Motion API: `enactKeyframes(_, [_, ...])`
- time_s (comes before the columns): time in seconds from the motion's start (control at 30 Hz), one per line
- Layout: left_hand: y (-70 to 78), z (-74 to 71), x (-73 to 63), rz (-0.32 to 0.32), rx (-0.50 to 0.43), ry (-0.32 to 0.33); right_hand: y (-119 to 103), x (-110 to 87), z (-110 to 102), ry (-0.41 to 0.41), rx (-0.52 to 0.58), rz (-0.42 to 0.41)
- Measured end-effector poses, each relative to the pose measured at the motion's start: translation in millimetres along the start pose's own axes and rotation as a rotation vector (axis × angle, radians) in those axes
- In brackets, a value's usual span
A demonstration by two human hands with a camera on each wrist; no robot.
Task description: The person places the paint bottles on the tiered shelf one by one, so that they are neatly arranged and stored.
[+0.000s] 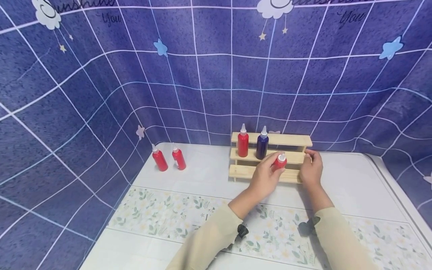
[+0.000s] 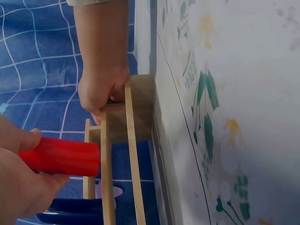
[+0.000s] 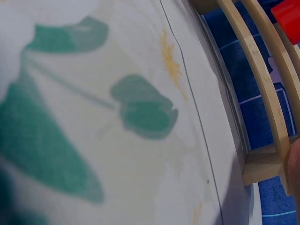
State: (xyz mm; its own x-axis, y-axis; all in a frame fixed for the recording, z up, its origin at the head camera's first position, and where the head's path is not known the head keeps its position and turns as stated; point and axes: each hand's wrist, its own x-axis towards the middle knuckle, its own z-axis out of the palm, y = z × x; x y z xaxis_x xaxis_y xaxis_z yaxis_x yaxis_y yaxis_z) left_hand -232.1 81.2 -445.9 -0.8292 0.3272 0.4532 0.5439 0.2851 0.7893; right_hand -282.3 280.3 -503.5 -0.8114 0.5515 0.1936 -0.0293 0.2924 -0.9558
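My left hand pinches a red squeeze bottle with a pale nozzle. In the left wrist view the bottle's base points towards the rack and is held just off its tiers. My right hand grips the right end of the three-tier wooden rack, fingers curled round its side. On the middle tier stand another red bottle and a dark blue bottle, both upright. The right wrist view has only the edge of my right hand against the rack end.
Two more red bottles stand side by side at the table's far left. The table is white with a floral band along its front part. A blue gridded curtain hangs behind the rack and along the sides.
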Motion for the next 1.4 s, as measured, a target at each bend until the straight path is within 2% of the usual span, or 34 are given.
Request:
enactKeyframes(0.47, [2.5,8.6,8.6,0.049,0.006,0.035,-3.2,-2.3,-0.2,0.009,0.015,-0.012])
enactKeyframes(0.7, [-4.1,14.5,12.2,0.078,0.058,0.049,-2.2,-2.1,-0.3,0.000,0.006,-0.005])
enactKeyframes(0.9, [-7.1,20.9,20.0,0.068,0.059,0.052,-2.6,-1.1,-0.8,0.006,0.014,-0.001])
enactKeyframes(1.27, [-10.6,20.4,30.8,0.089,0.201,0.017,-0.3,0.8,-1.6,-0.001,0.011,-0.017])
enactKeyframes(1.4, [-10.9,19.0,36.2,0.073,0.241,0.003,1.1,0.4,-3.0,-0.014,0.010,-0.022])
